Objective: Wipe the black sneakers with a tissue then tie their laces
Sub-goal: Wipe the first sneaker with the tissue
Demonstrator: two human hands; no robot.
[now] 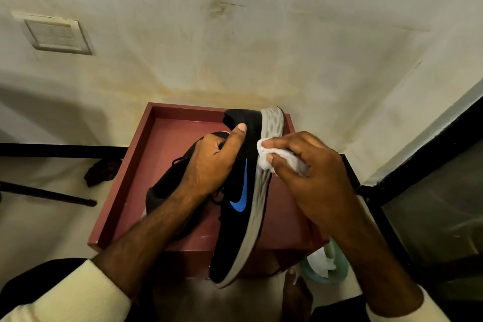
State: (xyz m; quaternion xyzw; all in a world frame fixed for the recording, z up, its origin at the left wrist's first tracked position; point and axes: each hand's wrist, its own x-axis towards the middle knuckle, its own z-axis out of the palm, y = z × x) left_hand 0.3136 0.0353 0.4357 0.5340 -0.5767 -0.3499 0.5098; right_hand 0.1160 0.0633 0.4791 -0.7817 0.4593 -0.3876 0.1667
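- A switch plate point(56, 34) sits on the wall far to my left.
- The second sneaker point(162, 191) lies on the red tray point(167, 138), partly under my left forearm.
- My left hand point(211, 165) grips the held sneaker point(235, 230) at its collar, thumb pressed on the heel. The shoe is lifted above the tray with its grey sole turned right and its toe toward me.
- A white tissue point(264, 157) presses against the sole's edge.
- My right hand point(313, 178) has its fingers curled, pinching that tissue.
- A green bin point(338, 266) stands below my right wrist.

2 long cream sleeves point(65, 293) with fine ribbing
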